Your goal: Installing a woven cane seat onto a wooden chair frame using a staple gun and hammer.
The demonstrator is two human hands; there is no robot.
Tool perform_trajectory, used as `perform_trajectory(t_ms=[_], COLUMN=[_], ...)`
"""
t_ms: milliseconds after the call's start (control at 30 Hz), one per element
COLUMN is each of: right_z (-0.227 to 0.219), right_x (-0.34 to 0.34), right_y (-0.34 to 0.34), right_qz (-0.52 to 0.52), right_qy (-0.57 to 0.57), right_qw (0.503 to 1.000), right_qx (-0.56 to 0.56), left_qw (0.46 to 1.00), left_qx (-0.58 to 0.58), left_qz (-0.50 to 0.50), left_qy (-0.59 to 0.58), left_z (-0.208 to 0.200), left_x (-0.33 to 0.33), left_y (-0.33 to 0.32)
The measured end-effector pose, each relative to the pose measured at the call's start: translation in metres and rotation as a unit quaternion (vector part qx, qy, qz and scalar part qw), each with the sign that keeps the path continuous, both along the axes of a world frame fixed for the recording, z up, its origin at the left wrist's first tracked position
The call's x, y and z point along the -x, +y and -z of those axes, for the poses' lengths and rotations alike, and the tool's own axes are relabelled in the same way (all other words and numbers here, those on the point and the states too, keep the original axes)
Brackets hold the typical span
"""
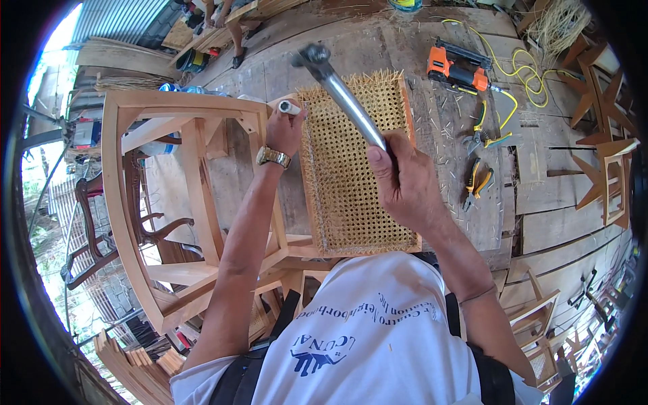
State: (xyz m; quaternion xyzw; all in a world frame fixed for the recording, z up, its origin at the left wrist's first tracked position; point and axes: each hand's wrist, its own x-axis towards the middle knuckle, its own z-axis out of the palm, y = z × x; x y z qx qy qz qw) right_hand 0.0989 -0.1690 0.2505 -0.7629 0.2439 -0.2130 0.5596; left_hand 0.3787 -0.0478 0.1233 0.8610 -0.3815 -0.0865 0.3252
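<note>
My right hand (pixel 408 179) grips the metal shaft of a hammer (pixel 351 108), its dark head raised over the far part of a cane-webbed panel (pixel 358 175). The woven cane lies in a wooden frame, with frayed strands sticking out along its far edge. At the panel's far left corner my left hand (pixel 285 131) is closed round a short, pale rod with a round end (pixel 289 106); its lower end is hidden by my fingers. A wristwatch (pixel 273 157) sits on my left wrist.
An unfinished wooden chair frame (pixel 196 263) stands at left, close to my left forearm. Right of the panel lie an orange nail gun (pixel 459 69) with a yellow hose (pixel 516 67), and two yellow-handled pliers (pixel 480 135), (pixel 478 182) among cane scraps. Another person's leg (pixel 236 37) shows at far left.
</note>
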Motion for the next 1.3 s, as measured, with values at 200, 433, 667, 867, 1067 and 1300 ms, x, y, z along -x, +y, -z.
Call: perform_trajectory(t_ms=[200, 433, 667, 867, 1067, 1300], right_z=[0.074, 0.057, 0.091, 0.088, 0.091, 0.085], right_x=[-0.04, -0.034, -0.03, 0.029, 0.048, 0.044], right_y=[0.031, 0.036, 0.016, 0.013, 0.01, 0.011], right_qz=[-0.023, -0.012, -0.047, 0.032, 0.098, 0.072], right_qy=[-0.058, -0.084, 0.132, 0.149, 0.125, 0.086], right_qw=[0.989, 0.989, 0.988, 0.988, 0.987, 0.993], right_qx=[0.132, 0.118, 0.063, -0.011, -0.011, 0.032], left_qw=[0.995, 0.991, 0.999, 0.967, 0.992, 0.998], left_qx=[-0.021, -0.022, -0.019, 0.21, 0.102, 0.007], left_qz=[0.04, 0.086, 0.043, -0.077, -0.034, 0.001], left_qy=[-0.084, -0.101, 0.012, 0.122, 0.062, -0.063], left_z=[0.047, 0.009, 0.01, -0.014, 0.004, 0.002], left_x=[-0.035, -0.006, -0.016, -0.022, -0.013, -0.002], left_y=[0.025, -0.003, 0.011, 0.02, 0.02, 0.005])
